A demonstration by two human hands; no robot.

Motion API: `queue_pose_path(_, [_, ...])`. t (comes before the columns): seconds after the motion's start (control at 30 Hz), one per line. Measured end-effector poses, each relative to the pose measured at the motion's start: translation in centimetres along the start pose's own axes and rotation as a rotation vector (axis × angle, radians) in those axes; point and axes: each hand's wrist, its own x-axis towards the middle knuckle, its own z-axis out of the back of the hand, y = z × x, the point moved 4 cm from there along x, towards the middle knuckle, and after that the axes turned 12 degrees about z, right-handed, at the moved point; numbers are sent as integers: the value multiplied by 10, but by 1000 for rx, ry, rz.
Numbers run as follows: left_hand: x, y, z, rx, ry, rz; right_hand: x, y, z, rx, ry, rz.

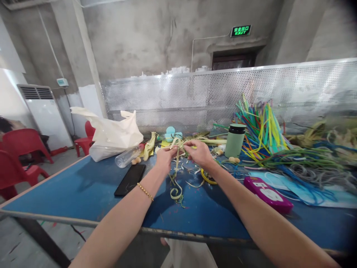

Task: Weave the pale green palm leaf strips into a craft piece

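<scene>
Over the blue table, my left hand and my right hand both pinch a pale green leaf strip. The strip is partly folded between my fingers. Its loose ends hang down and curl on the table at the strip's tail. Both hands are closed on it, a little above the tabletop. A beaded bracelet is on my left wrist.
A black phone and a clear bottle lie to the left, by a white plastic bag. A green flask, a bundle of coloured strips, a magenta box and yellow tape are to the right. Red chairs stand far left.
</scene>
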Motion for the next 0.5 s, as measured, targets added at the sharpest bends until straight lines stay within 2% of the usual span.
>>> queue_pose_path(0.1, [0, 2, 1, 60, -19, 29, -3, -6, -13, 315, 143, -139])
queue_pose_path(0.17, [1, 3, 2, 91, -32, 50, -5, -7, -18, 364, 181, -156])
queue_pose_path(0.33, [2, 3, 2, 113, -21, 74, -2, -7, -13, 103, 129, -15])
queue_pose_path(0.5, [4, 2, 4, 139, -6, 52, 0, 6, -5, -143, 108, 160])
